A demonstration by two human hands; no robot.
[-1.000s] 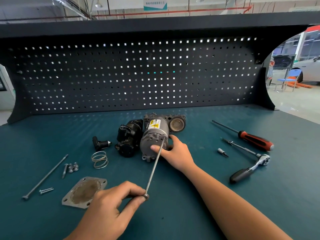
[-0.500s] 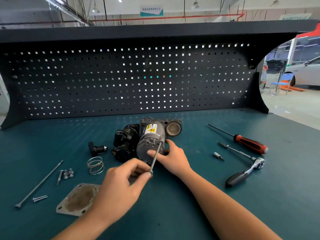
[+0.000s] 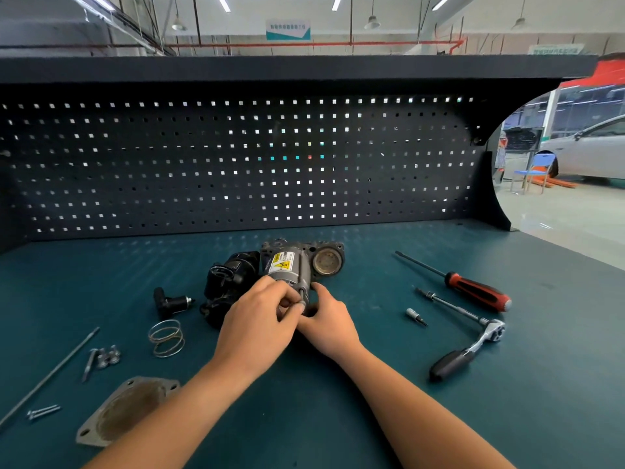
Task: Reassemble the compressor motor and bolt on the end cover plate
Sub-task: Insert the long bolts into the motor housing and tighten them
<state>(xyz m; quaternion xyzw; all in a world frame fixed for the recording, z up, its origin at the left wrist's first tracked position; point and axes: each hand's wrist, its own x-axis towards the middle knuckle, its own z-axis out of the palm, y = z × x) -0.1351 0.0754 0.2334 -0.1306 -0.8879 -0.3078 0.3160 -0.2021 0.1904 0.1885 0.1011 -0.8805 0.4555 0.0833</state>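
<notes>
Both hands meet at the near end of the compressor motor [image 3: 290, 265], which lies on the teal tabletop [image 3: 338, 418] just beyond them, its yellow warning label facing up. The left hand [image 3: 260, 321] pinches the head of a long bolt [image 3: 299, 277] between thumb and fingertips; the shaft runs along the motor's side. The right hand [image 3: 326, 321] touches the left and curls around the motor's near end (how far its fingers wrap underneath is hidden).

Left of the left hand lie a black fitting [image 3: 170, 302], a wire spring [image 3: 166, 338], a few short bolts [image 3: 105, 357] and a second long bolt [image 3: 50, 374]. The end cover plate [image 3: 125, 411] lies flat beside the left forearm. Right of the right hand sit a bit socket [image 3: 415, 315], a ratchet [image 3: 470, 346] and a red-handled screwdriver [image 3: 473, 289].
</notes>
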